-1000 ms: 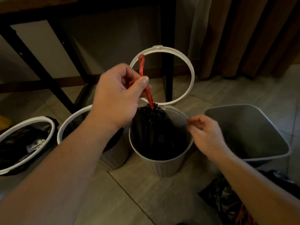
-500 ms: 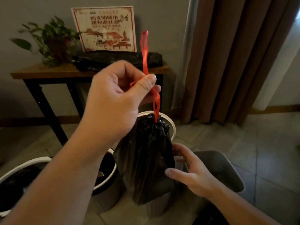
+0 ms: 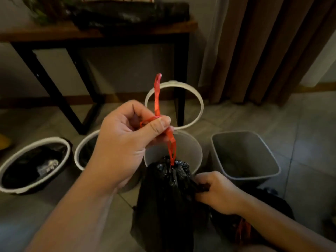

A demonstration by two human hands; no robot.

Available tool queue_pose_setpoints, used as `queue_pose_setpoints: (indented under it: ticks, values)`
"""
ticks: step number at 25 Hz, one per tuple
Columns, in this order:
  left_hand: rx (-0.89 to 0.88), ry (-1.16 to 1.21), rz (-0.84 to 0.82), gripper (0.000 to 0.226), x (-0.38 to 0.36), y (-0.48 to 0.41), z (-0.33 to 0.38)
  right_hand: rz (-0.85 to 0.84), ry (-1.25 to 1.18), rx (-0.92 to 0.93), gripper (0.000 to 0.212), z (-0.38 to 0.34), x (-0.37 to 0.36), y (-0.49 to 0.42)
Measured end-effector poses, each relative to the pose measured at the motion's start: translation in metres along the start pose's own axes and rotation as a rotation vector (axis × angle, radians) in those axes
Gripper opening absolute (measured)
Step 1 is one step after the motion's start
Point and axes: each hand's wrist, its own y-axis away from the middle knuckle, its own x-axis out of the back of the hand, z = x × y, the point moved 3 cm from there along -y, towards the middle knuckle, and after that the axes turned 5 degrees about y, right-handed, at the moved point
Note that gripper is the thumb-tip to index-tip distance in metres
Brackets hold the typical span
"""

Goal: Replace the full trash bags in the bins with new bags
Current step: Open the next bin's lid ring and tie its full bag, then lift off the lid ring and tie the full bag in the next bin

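A dim room with a grey tiled floor (image 3: 300,124), brown curtains (image 3: 272,42) along the back wall and a wooden side table (image 3: 127,31) on black legs carrying folded black bags (image 3: 127,13). In the middle of the floor stands a round white bin (image 3: 189,148), unlined, its ring lid (image 3: 201,106) tipped up behind it. Just on the near side of that bin hangs the full black trash bag (image 3: 167,197), its gathered neck showing against the bin's mouth; its bottom runs out of view. The left hand (image 3: 125,142), above the bin's left rim, pinches the bag's red drawstring (image 3: 156,95) between thumb and forefinger, and the string's loose end stands up past the fingers. The right hand (image 3: 218,193), near and right of the bin, has its fingers curled into the plastic on the bag's side. Right of the bin sits a rectangular grey bin (image 3: 272,157) with no liner. Left of it are two more round white bins, one (image 3: 81,153) partly behind the left hand, the other (image 3: 11,164) farther left and lined in black. Near-right of the bin, behind the right forearm, another black bag (image 3: 269,199) lies on the floor.
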Motion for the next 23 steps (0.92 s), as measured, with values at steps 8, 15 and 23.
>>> queue_pose_setpoints:
  ticks: [8,15,23]
  values:
    - [0.430,-0.016,0.325,0.019,0.061,0.082,-0.147,0.008,0.087,-0.288,0.025,0.127,-0.052,-0.013]
    - [0.861,-0.180,0.703,0.006,0.116,0.126,-0.260,0.126,0.299,-0.517,0.017,0.173,-0.061,-0.031]
    - [1.099,-0.595,0.448,0.017,0.131,0.143,-0.305,-0.024,0.473,-0.582,0.007,0.174,-0.059,-0.027]
